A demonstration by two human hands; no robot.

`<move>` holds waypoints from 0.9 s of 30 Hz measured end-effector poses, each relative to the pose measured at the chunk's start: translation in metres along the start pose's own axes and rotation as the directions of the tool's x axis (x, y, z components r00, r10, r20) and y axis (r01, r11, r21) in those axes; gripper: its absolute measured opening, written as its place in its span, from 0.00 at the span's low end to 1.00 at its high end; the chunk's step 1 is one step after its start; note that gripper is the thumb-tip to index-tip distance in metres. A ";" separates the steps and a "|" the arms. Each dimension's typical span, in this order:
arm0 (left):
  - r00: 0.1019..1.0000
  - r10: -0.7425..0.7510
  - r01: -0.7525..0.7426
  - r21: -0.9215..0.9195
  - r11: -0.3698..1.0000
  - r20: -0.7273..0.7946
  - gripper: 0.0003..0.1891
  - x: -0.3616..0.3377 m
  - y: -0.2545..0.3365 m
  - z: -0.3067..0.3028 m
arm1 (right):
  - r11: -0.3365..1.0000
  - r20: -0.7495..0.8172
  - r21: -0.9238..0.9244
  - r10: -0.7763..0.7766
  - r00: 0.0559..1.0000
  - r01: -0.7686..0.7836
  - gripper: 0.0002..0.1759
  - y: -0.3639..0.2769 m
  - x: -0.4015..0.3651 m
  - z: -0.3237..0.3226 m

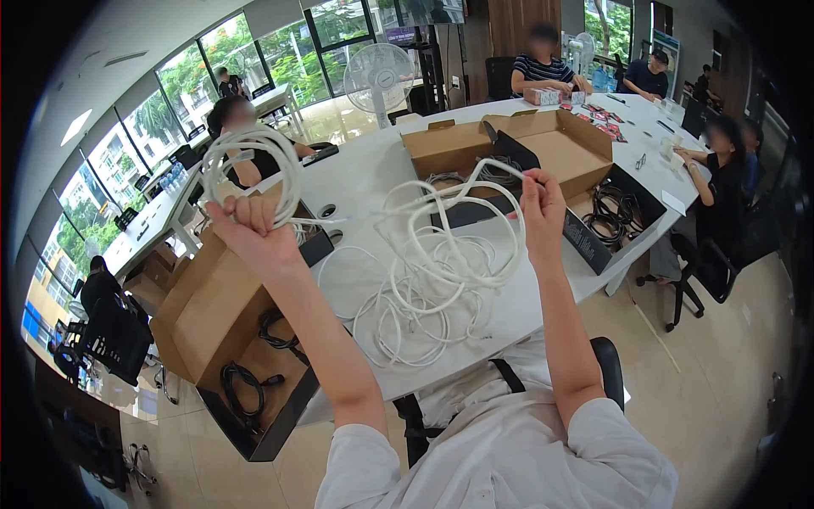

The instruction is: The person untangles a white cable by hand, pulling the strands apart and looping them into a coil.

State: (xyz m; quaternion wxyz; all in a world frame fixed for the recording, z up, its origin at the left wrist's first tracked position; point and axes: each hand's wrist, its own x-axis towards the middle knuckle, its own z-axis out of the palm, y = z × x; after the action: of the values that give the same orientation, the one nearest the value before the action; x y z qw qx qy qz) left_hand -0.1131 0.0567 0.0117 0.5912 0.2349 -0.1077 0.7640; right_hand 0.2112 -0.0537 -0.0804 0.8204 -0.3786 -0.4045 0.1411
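Raised at the left, my left hand is closed around a coiled white cable, whose loops stand up above the fist. My right hand, lifted on the other side, pinches a loose white cable between thumb and fingers. Its wide loops hang in the air between my hands, and a strand stretches across toward the left hand. Below them a tangle of thinner white cables lies on the white table, partly overlapped by the hanging loops.
An open cardboard box with black cables stands at the left table edge. Farther back are another open box and a black-sided box with dark cables. People sit around the table; a white fan stands behind it.
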 end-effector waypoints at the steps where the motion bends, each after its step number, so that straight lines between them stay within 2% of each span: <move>1: 0.999 -0.037 0.037 -0.015 0.999 0.000 0.20 0.001 -0.003 -0.001 | 0.994 0.047 -0.099 0.047 0.998 -0.042 0.10 0.007 0.002 -0.002; 3: 0.996 -0.088 0.088 -0.050 0.995 -0.001 0.19 0.000 -0.009 -0.003 | 0.948 0.123 -0.299 0.150 0.981 -0.108 0.09 0.018 0.007 -0.008; 6: 0.990 -0.138 0.136 -0.060 0.989 -0.030 0.19 -0.002 -0.016 -0.001 | 0.835 0.278 -0.548 0.118 0.953 0.056 0.08 0.026 0.004 -0.012; 7: 0.988 -0.149 0.147 -0.056 0.988 -0.047 0.19 -0.003 -0.018 -0.001 | 0.714 0.354 -0.654 -0.003 0.935 0.250 0.10 0.011 0.000 -0.011; 10: 0.986 -0.127 0.127 -0.001 0.992 -0.108 0.18 -0.006 -0.025 0.002 | 0.691 0.252 -0.638 -0.229 0.940 0.339 0.11 -0.021 -0.007 0.000; 11: 0.987 -0.116 0.118 0.008 0.993 -0.111 0.18 -0.007 -0.026 0.003 | 0.822 0.152 -0.473 -0.278 0.948 0.317 0.09 -0.030 -0.013 0.004; 14: 0.989 -0.077 0.083 0.049 0.995 -0.124 0.18 -0.010 -0.030 0.005 | 0.980 0.136 -0.191 -0.027 0.990 0.052 0.07 -0.082 -0.058 0.022; 16: 0.992 -0.038 0.048 0.084 0.995 -0.124 0.18 -0.013 -0.033 0.008 | 0.911 0.386 -0.408 0.114 0.915 0.059 0.10 -0.106 -0.088 0.032; 19: 0.996 -0.047 0.053 0.078 0.996 -0.078 0.17 -0.017 -0.032 0.009 | 0.751 0.527 -0.601 0.115 0.842 0.274 0.19 -0.077 -0.104 0.032; 22: 0.996 -0.045 0.051 0.067 0.996 -0.079 0.17 -0.026 -0.033 0.018 | 0.720 0.519 -0.692 0.450 0.727 0.049 0.27 -0.059 -0.091 0.032; 25: 0.994 -0.088 0.089 0.004 0.996 -0.057 0.18 -0.038 -0.039 0.029 | 0.858 0.566 -0.468 0.475 0.674 -0.211 0.28 -0.022 -0.088 0.036; 27: 0.986 -0.164 0.165 -0.023 0.986 0.016 0.18 -0.043 -0.044 0.032 | 0.877 0.464 -0.268 0.480 0.745 -0.398 0.28 -0.020 -0.087 0.054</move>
State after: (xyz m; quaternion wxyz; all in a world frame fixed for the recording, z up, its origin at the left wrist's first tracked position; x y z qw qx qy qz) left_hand -0.0553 0.0181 0.0137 0.6542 0.2413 -0.1013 0.7096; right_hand 0.1132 -0.0863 -0.0934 0.5932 -0.4722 -0.5182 0.3956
